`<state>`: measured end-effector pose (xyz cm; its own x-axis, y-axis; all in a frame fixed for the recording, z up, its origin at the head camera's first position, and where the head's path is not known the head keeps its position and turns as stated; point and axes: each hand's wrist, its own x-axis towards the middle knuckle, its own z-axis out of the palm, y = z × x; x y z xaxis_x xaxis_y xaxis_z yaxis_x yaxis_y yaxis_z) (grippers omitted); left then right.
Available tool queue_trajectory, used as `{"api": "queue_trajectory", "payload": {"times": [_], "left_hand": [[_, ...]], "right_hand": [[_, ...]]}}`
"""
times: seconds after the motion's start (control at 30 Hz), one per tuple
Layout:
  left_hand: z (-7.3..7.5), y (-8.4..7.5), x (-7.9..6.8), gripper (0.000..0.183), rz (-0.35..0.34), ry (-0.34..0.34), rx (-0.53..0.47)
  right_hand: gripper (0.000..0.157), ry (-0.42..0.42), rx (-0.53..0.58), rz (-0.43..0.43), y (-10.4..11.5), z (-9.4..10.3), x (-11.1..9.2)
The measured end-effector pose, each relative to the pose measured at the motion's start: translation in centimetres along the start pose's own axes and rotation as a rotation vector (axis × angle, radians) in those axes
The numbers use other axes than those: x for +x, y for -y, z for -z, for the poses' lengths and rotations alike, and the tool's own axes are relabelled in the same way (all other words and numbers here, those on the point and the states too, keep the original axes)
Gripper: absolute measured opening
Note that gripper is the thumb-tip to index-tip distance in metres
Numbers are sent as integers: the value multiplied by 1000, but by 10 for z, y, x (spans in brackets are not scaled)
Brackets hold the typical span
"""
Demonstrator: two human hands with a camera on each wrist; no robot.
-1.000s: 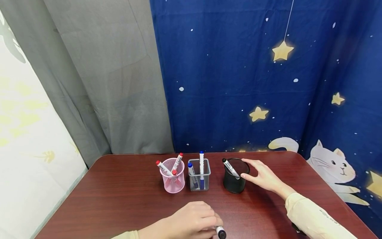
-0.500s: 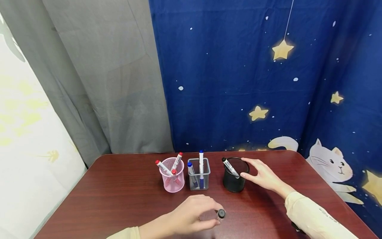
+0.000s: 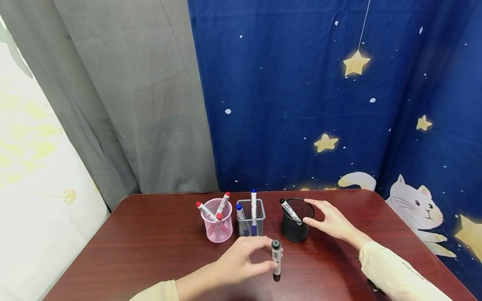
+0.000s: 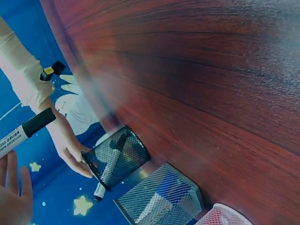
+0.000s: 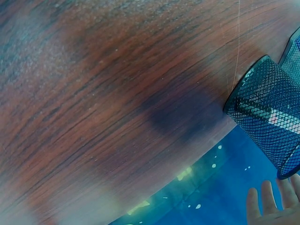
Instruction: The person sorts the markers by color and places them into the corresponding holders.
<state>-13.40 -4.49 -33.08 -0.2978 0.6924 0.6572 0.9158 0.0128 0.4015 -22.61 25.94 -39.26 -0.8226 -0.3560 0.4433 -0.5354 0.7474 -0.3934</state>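
Note:
My left hand [image 3: 237, 261] pinches a black-capped whiteboard marker [image 3: 276, 258] between thumb and fingers, upright above the table in front of the cups. In the left wrist view, the marker's black end [image 4: 39, 123] points up and right. My right hand [image 3: 333, 222] touches the right side of the rim of a black mesh pen cup [image 3: 295, 233], thumb on the near side and fingers farther back. Its fingers look straight in the right wrist view, where the cup [image 5: 262, 93] stands beside them. Another black-capped marker [image 3: 290, 211] leans inside this cup.
A grey square mesh cup [image 3: 244, 229] with two blue-capped markers stands left of the black one. Farther left is a pink mesh cup [image 3: 219, 235] with several red-capped markers. All stand on a dark red wooden table [image 3: 150, 238], with curtains [image 3: 278, 104] behind.
The left hand has risen slightly and moved forward with the black-capped marker. That marker has turned from lying slanted to upright. The right hand stays at the black cup's rim.

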Motion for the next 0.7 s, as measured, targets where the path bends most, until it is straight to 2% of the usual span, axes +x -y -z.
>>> {"api": "queue_trajectory", "payload": {"times": [0.43, 0.7], "left_hand": [[1, 12, 8, 20, 142, -41, -53], [1, 18, 17, 19, 205, -50, -43]], "right_hand": [[58, -8, 1, 14, -1, -1, 0], [59, -7, 5, 11, -1, -2, 0]]}}
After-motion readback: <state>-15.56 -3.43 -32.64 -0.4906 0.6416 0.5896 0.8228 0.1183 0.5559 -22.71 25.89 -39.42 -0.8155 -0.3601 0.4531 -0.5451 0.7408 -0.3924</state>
